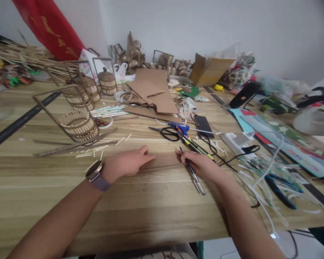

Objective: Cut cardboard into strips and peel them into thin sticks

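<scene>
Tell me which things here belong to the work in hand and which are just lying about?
In use:
- pen, held in the right hand
- brown strip, under the left hand

Seemingly just lying about:
- scissors
- glue gun
- pliers
- cardboard box
- red banner

1. Light's kinda dim and flat, pretty greyish on the wall (194, 32).
2. Table (140, 219) has a soft, pale sheen in bands, plus a fuzzy dark shadow alongside the right forearm (240, 205).
3. Left hand (129, 162) and right hand (198, 163) are readable but soft, fine detail's mushy.
4. Super wide lens look: stuff stretches toward the edges, sticks (18, 54) at far left smear.
5. Top right corner goes dark.
</scene>
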`<control>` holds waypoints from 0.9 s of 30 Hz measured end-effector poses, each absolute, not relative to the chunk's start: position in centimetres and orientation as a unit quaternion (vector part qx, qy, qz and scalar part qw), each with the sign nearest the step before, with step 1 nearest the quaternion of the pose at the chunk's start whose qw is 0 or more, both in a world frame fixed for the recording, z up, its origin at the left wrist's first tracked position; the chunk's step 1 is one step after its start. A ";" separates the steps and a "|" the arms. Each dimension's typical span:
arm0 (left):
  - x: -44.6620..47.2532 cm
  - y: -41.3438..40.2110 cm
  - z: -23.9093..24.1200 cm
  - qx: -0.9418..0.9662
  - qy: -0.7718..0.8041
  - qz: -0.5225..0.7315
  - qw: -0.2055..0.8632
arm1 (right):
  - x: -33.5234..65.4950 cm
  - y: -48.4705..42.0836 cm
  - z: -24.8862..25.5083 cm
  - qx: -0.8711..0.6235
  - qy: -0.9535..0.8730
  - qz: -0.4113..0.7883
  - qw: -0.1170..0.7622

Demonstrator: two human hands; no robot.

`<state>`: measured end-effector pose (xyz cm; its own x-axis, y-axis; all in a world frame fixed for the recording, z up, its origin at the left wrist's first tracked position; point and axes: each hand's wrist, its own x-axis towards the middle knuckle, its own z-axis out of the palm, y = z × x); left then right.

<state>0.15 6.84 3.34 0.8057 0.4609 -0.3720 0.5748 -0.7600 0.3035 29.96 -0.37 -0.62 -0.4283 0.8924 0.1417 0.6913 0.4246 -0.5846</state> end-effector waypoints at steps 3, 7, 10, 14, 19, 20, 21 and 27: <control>0.4 7.0 4.3 0.920 0.296 -0.186 0.178 | 30.1 -0.3 -0.6 -0.492 -0.810 0.237 0.213; 0.5 7.1 4.9 0.910 0.315 -0.198 0.180 | 30.3 -0.2 -0.9 -0.498 -0.812 0.228 0.202; 0.5 7.1 4.8 0.909 0.324 -0.188 0.181 | 30.4 -0.1 -1.1 -0.497 -0.819 0.207 0.197; 0.5 7.3 4.5 0.909 0.325 -0.184 0.183 | 30.4 0.0 -0.9 -0.494 -0.823 0.204 0.194; 0.3 7.6 4.1 0.910 0.322 -0.182 0.187 | 30.2 -0.1 -0.7 -0.491 -0.827 0.199 0.190; 0.3 7.6 4.1 0.910 0.321 -0.183 0.186 | 30.2 -0.1 -0.7 -0.490 -0.828 0.195 0.190; 0.3 7.6 4.1 0.911 0.321 -0.183 0.185 | 30.2 -0.1 -0.7 -0.490 -0.828 0.193 0.190; 0.3 7.4 4.3 0.912 0.320 -0.184 0.177 | 30.2 -0.2 -0.9 -0.495 -0.827 0.194 0.185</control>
